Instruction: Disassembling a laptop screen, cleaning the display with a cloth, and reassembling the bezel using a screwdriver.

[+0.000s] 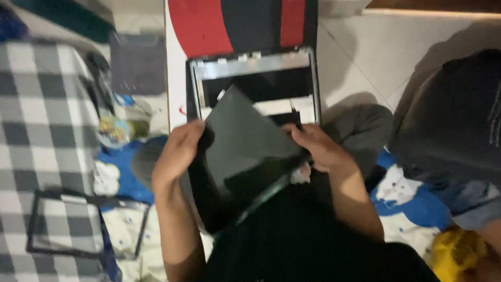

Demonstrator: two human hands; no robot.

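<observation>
My left hand (177, 151) grips the left edge of a dark flat screen panel (245, 141), tilted up over my lap. My right hand (315, 146) holds the panel's right side near its lower corner. Behind the panel lies an open laptop lid shell (255, 68) with a silver frame and a bare dark inside. The lower part of the panel is hidden by my black shirt.
A black screen bezel frame (68, 224) lies on a grey checked cloth (36, 120) at left. A dark grey flat piece (136, 62) rests at upper left. Blue and white fabric (407, 201) and a yellow object (454, 250) sit at right, on white floor tiles (386, 52).
</observation>
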